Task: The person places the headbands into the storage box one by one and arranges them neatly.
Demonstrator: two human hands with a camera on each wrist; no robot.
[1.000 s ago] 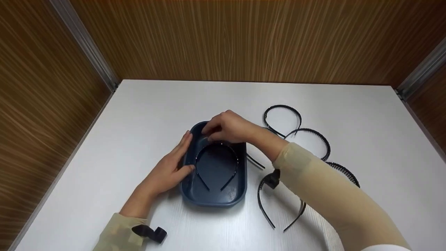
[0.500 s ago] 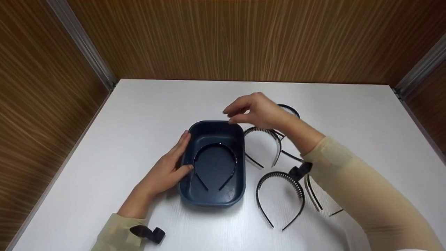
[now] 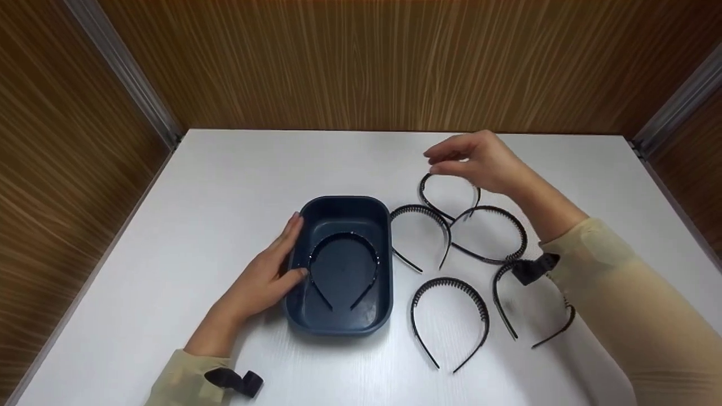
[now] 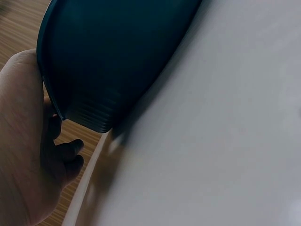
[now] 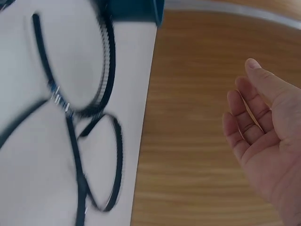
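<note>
Headband (image 3: pixel 344 265) lies inside the blue tray (image 3: pixel 338 324) at frame centre; left hand (image 3: pixel 271 270) rests flat against its wall. Right hand (image 3: pixel 479 160), fingers relaxed, holding nothing, hovers over another headband (image 3: pixel 448 192) at upper right.

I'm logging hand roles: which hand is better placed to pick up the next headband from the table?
Probably the right hand: it hovers open over the farthest headband, with the other loose headbands on its side. The left hand rests against the blue tray, which already holds one headband.
</note>
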